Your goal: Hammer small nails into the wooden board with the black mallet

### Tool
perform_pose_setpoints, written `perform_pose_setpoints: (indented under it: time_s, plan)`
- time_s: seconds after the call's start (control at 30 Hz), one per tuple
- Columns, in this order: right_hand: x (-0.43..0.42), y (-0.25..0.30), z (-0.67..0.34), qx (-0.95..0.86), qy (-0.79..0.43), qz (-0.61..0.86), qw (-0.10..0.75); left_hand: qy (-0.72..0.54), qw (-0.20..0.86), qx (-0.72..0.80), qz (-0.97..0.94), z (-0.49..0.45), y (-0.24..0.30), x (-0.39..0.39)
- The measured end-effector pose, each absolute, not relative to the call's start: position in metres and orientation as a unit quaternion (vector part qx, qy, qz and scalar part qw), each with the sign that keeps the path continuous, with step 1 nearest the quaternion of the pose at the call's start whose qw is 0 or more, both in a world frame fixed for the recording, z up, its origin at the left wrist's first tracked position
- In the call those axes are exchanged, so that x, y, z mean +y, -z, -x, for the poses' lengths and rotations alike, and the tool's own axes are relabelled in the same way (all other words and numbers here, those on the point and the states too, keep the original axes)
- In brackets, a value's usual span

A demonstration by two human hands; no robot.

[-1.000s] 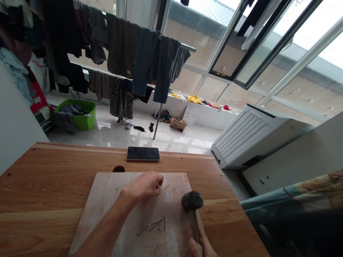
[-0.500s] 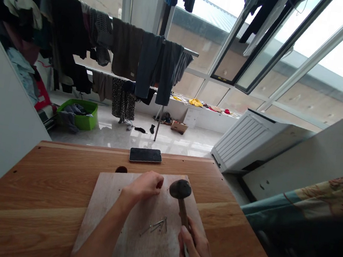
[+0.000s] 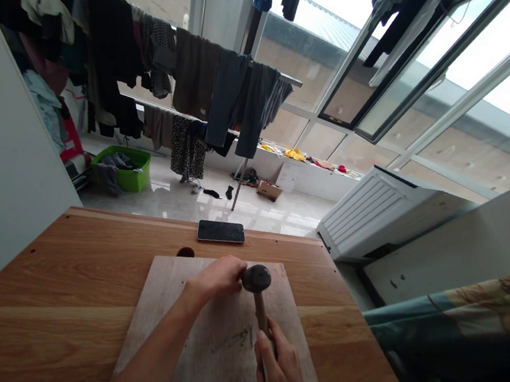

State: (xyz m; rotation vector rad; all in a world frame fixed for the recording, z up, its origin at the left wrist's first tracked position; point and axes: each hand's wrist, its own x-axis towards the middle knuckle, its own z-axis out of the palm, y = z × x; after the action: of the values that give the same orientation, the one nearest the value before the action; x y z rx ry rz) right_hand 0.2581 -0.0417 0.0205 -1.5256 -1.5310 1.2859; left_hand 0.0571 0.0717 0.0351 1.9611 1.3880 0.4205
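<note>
Right hand grips a head-heavy hammer low on its stiff handle; left hand is curled beside its head (contents hidden).

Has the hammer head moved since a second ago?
Yes. The hammer head has swung left across the wooden board, from near its right edge to right beside the left hand. The right hand grips the handle.

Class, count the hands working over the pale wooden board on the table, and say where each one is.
2. The left hand is closed at the board's far end, beside the dark hammer head. The right hand grips the wooden hammer handle nearer the camera.
</note>
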Motion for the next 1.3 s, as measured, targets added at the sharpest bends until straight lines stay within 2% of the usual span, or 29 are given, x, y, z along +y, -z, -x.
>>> perform_pose_setpoints:
  time_s: [0.23, 0.4, 0.6, 0.87, 1.0, 1.1, 1.3]
  plan:
    - [-0.044, -0.018, -0.259, -0.58, -0.479, 0.565, 0.339, -0.16, 0.327, 0.535, -0.763, -0.057, -0.039, 0.07]
    - [-0.041, -0.016, -0.262, -0.59, -0.506, 0.556, 0.293, -0.147, 0.311, 0.527, -0.777, -0.059, -0.044, 0.068]
    - [-0.054, -0.002, -0.28, -0.577, -0.468, 0.593, 0.312, -0.11, 0.297, 0.553, -0.771, -0.058, -0.052, 0.064]
    - [-0.071, 0.022, -0.335, -0.557, -0.378, 0.679, 0.292, -0.104, 0.246, 0.522, -0.81, -0.086, -0.095, 0.042]
    - [-0.071, 0.037, -0.349, -0.552, -0.37, 0.702, 0.256, -0.091, 0.238, 0.489, -0.834, -0.099, -0.113, 0.028]
    - [-0.07, 0.042, -0.35, -0.575, -0.386, 0.683, 0.231, -0.064, 0.23, 0.469, -0.851, -0.111, -0.107, 0.018]
    - [-0.07, 0.046, -0.342, -0.587, -0.379, 0.675, 0.238, 0.03, 0.158, 0.458, -0.874, -0.137, -0.055, -0.004]
